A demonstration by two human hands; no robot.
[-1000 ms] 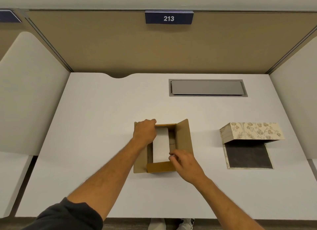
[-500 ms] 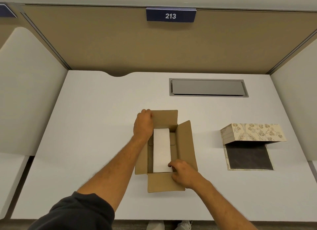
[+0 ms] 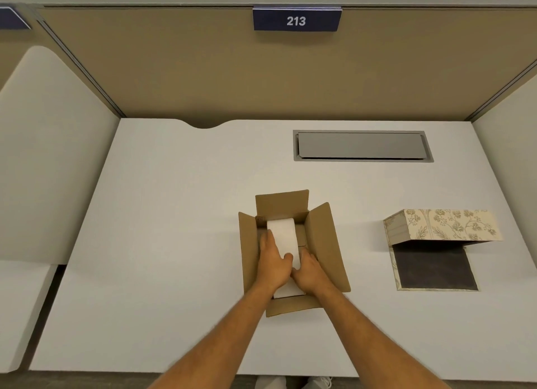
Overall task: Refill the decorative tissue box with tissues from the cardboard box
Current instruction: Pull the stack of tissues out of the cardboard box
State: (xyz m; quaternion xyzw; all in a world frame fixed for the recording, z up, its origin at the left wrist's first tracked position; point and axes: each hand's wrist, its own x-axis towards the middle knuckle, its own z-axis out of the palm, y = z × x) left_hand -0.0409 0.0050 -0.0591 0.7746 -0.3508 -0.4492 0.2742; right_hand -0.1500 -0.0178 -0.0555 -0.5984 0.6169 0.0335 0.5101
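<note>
The brown cardboard box (image 3: pixel 325 243) lies in the middle of the white desk with all its flaps folded out. A white stack of tissues (image 3: pixel 283 233) lies lengthwise inside it. My left hand (image 3: pixel 273 261) is on the stack's left side and my right hand (image 3: pixel 309 272) on its right, both gripping its near half, thumbs on top. To the right sits the decorative tissue box (image 3: pixel 441 224), cream with a floral print, its hinged base (image 3: pixel 433 268) open flat toward me with the dark lining showing.
A grey cable hatch (image 3: pixel 361 145) is set into the desk behind the boxes. Tan partition walls with a blue "213" sign (image 3: pixel 296 20) close the back, white side panels stand left and right. Shoes show below the desk's near edge.
The far and near flaps have been folded out, baring the tissues. Both hands left the flaps and came together onto the near half of the tissue stack inside the box.
</note>
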